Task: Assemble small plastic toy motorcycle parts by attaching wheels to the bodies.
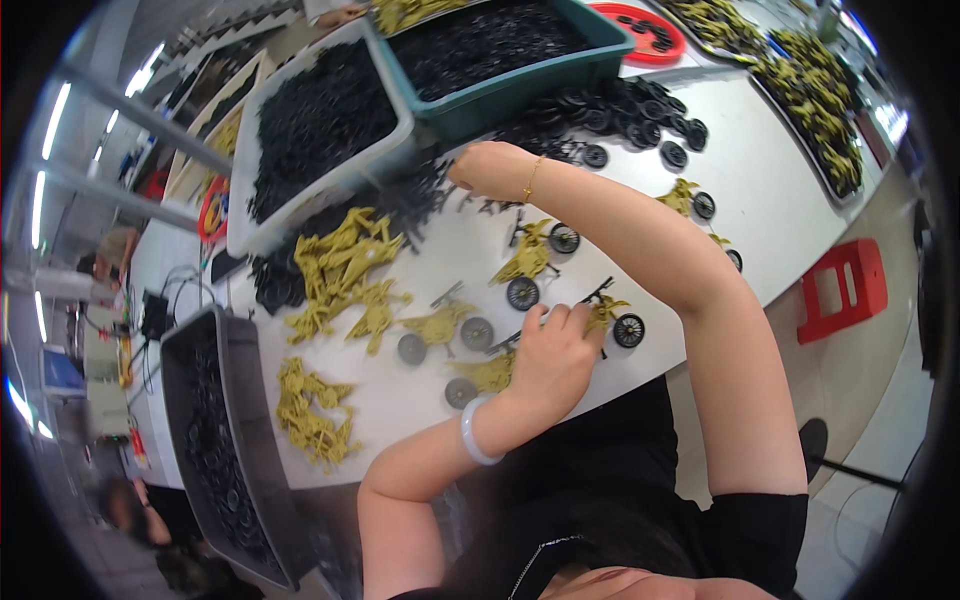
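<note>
My left hand [555, 362], with a pale bangle at its wrist, is closed over a yellow-green toy motorcycle [608, 312] with a black wheel, near the table's front edge. Part of that toy is hidden beneath my fingers. My right hand [490, 170] reaches across to the loose small black parts [415, 200] in front of the bins. Its fingers are curled in; what they pinch, if anything, is hidden. Between my hands lies another toy motorcycle [522, 262] with two black wheels. More part-built toys [440, 325] lie to the left of my left hand.
Yellow-green toy bodies [345, 260] are heaped at the left. Behind stand a white bin [405, 135] and a green bin [520, 88] of black parts. Loose black wheels [673, 154] lie at the back. A grey bin [262, 480] borders the left; a red stool [845, 290] stands right.
</note>
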### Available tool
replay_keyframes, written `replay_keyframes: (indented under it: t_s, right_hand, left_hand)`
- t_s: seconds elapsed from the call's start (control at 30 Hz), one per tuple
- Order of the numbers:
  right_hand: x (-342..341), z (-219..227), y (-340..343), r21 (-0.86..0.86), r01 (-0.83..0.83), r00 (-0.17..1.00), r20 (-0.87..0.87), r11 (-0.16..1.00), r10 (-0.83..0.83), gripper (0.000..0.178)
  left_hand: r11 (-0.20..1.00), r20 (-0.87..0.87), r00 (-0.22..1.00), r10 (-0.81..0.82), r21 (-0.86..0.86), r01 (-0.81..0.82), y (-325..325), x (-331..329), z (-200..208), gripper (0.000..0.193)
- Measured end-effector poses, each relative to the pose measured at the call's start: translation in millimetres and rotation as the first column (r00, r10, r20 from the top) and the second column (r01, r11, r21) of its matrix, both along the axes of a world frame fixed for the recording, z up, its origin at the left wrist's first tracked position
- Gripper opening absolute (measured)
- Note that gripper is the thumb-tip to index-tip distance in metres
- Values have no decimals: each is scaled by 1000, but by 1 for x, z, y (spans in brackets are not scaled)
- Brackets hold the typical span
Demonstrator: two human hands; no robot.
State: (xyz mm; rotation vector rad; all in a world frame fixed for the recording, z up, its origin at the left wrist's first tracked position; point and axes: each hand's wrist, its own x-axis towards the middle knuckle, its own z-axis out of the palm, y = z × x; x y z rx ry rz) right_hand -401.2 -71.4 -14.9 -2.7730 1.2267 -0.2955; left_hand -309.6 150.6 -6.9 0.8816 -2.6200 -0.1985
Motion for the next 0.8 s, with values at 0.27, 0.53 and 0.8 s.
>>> replay_keyframes:
  t_s: [0.27, 0.53, 0.8]
  right_hand:
    - [-182, 74, 73, 341, 321, 792, 414, 884, -448, 19]
    - [-272, 13, 85, 459, 432, 771, 260, 776, -582, 15]
    - [-274, 0, 83, 663, 246, 804, 268, 707, -531, 15]
  left_hand:
    - [997, -110, 992, -69, 16, 71, -11, -21, 34, 17]
    - [984, -84, 988, -132, -135, 120, -95, -154, -7, 18]
    - [998, 8, 998, -69, 6, 68, -117, -156, -31, 18]
